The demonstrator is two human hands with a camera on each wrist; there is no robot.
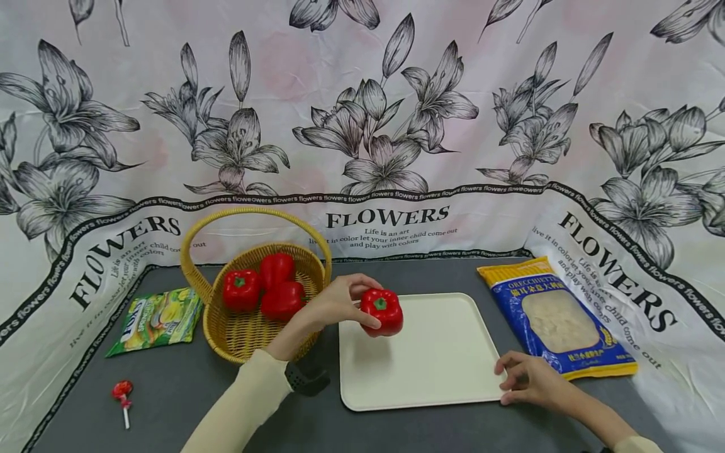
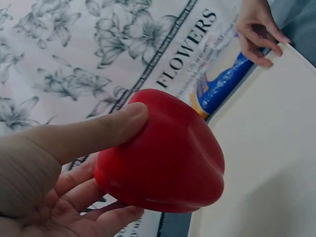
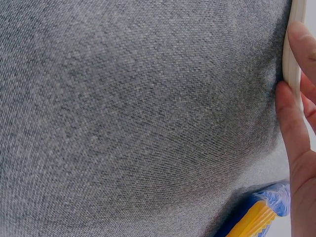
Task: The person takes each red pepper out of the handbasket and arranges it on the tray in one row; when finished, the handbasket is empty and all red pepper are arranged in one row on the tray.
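Note:
My left hand (image 1: 334, 301) holds a red bell pepper (image 1: 382, 313) with a green stem above the left part of a cream tray (image 1: 430, 352). In the left wrist view the thumb lies along the side of the pepper (image 2: 163, 153), with the other fingers curled beneath it. At the tray's near right corner, my right hand (image 1: 529, 380) grips the rim between thumb and fingers. The right wrist view shows only a strip of the tray's edge (image 3: 292, 59) at those fingers. A yellow wicker basket (image 1: 212, 333) with several red peppers (image 1: 241, 290) stands left of the tray.
A blue and yellow pasta bag (image 1: 557, 318) lies right of the tray, close to my right hand. Left of the basket is a green snack packet (image 1: 160, 319), with a red lollipop (image 1: 123, 393) nearer the front. Patterned cloth hangs behind the grey table (image 1: 187, 390).

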